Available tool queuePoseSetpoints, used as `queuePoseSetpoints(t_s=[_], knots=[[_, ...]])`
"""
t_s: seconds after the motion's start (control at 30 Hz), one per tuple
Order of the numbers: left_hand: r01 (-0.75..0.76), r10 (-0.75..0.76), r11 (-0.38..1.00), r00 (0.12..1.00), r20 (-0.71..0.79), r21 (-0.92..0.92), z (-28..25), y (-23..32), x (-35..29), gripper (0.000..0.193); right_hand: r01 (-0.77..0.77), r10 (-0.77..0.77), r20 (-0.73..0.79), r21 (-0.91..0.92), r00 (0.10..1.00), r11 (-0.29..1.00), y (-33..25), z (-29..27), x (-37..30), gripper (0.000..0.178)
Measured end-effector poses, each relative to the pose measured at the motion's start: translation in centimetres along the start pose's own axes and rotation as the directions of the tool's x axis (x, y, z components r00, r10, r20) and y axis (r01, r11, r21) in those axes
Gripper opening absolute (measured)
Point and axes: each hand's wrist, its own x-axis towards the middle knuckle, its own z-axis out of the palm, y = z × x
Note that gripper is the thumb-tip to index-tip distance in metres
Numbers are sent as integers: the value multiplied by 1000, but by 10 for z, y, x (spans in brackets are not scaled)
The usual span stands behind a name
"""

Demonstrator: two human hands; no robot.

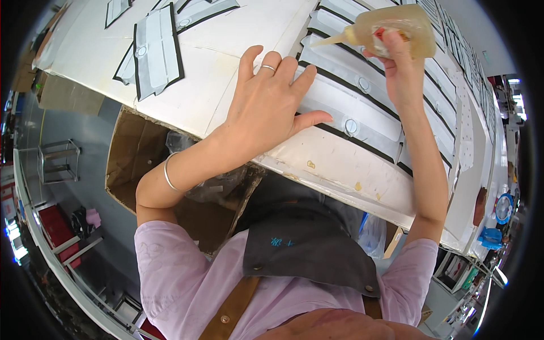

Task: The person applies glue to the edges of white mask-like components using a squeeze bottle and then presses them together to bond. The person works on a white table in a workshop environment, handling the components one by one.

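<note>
My right hand point(399, 73) grips a translucent yellowish squeeze bottle point(416, 25). The bottle lies tilted nearly level, its narrow nozzle pointing left over a row of grey-white panels with black edging. My left hand point(269, 96) has its fingers spread, palm down, at the left ends of these panels; whether it touches one I cannot tell. The nearest panel point(374, 122) has a small clear round piece on it, as do others in the row. Several similar panels point(156, 54) lie loosely overlapped at the far left of the white table point(221, 34).
Below the table's left edge stands an open cardboard box point(130, 153) with clear plastic inside. More panels run in rows along the table to the right. A metal stool frame point(58, 161) stands on the floor at left. Blue items point(492, 238) sit at far right.
</note>
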Motion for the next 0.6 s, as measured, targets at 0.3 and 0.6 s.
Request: queuePoseSetpoints(t_s=[0.3,0.6], knots=[[3,-2,1000,999,53,-17,9,-4,10,75,12,-10,27,-68,1000,998,18,0,5,35],[-7,7,1000,998,69,-7,8,-2,12,76,133,-132,27,-353,991,926,11,11,-6,37]])
